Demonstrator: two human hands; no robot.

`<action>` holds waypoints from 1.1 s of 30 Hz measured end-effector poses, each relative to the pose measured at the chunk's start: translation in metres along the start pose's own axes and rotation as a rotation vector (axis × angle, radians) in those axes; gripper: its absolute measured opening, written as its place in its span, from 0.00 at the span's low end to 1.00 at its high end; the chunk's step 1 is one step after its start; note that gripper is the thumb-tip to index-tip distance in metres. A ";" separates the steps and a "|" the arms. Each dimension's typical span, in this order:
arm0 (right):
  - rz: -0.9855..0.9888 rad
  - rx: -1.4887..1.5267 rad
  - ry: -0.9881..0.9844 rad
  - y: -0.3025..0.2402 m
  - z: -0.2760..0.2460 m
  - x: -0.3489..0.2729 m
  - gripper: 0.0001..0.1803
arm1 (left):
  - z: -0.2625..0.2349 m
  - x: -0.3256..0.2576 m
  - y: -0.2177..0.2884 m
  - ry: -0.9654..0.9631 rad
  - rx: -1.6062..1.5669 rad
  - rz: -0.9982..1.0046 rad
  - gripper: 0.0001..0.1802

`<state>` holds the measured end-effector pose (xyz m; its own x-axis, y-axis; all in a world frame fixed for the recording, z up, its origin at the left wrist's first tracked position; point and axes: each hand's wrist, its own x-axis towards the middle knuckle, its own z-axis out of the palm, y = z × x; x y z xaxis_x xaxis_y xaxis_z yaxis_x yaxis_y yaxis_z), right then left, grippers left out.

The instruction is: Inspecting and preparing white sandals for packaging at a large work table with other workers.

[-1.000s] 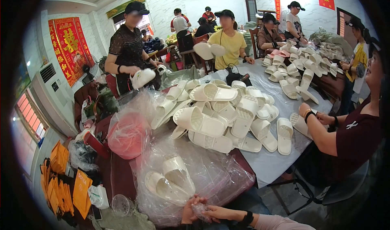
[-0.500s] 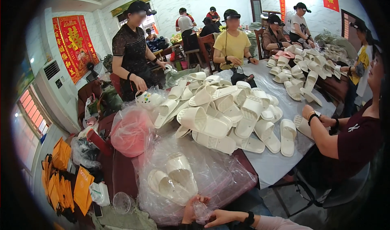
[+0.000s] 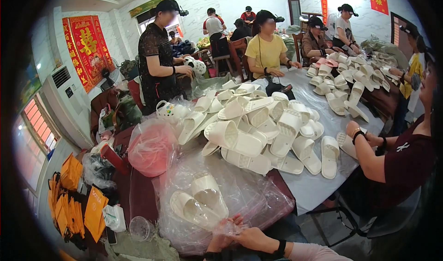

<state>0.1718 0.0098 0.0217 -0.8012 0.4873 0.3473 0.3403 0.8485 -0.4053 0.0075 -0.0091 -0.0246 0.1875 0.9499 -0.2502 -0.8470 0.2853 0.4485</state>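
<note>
At the table's near edge, my left hand [image 3: 220, 239] and my right hand [image 3: 254, 239] meet, both closed on a crumpled end of a clear plastic bag [image 3: 226, 227]. Just beyond my fingers lies a pair of cream slippers, one slipper [image 3: 185, 209] left of the other slipper [image 3: 206, 190]. Clear film shines over their near ends; whether both sit fully inside the bag I cannot tell. Under them spreads a stack of clear plastic sheeting [image 3: 263, 215]. My left fingertips show behind the gathered plastic, partly hidden by the right hand.
A large heap of cream slippers [image 3: 244, 136] covers the table ahead. Left of it sits a pink bundle in clear plastic [image 3: 150, 152]. Orange pouches [image 3: 94, 212] and a clear round tub [image 3: 140, 228] are at lower left. A person in a maroon shirt [image 3: 406, 155] works at right.
My right hand has moved up and closer to the left, over the gathered plastic. Across the table, a person in black has lifted a white-and-black patterned clog.
</note>
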 end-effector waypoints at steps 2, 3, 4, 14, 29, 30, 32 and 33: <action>0.004 -0.092 -0.015 0.000 0.001 0.000 0.22 | 0.000 -0.001 -0.001 -0.007 0.057 0.008 0.18; 0.004 -0.185 -0.029 0.001 0.001 0.002 0.24 | -0.001 0.000 -0.001 -0.015 0.115 0.020 0.20; 0.001 -0.186 -0.027 0.001 0.000 0.004 0.24 | -0.002 -0.001 -0.002 -0.016 0.116 0.022 0.20; 0.013 -0.231 0.262 0.006 -0.001 0.015 0.26 | -0.036 -0.003 -0.001 -0.067 -0.148 -0.121 0.25; 0.354 -0.038 0.154 0.000 0.012 0.008 0.14 | 0.025 -0.008 0.001 0.129 0.239 -0.009 0.26; 0.357 -0.007 0.214 -0.002 0.014 0.009 0.12 | 0.026 -0.009 0.000 0.131 0.270 0.004 0.26; 0.379 0.035 0.143 -0.004 0.012 0.014 0.12 | 0.028 -0.010 -0.001 0.147 0.214 0.004 0.26; 0.404 0.078 0.075 -0.005 0.011 0.015 0.13 | 0.029 -0.010 -0.002 0.163 0.162 0.000 0.26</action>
<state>0.1529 0.0109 0.0198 -0.5720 0.7937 0.2070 0.5791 0.5695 -0.5833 0.0213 -0.0159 0.0017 0.0934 0.9204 -0.3797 -0.7537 0.3146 0.5770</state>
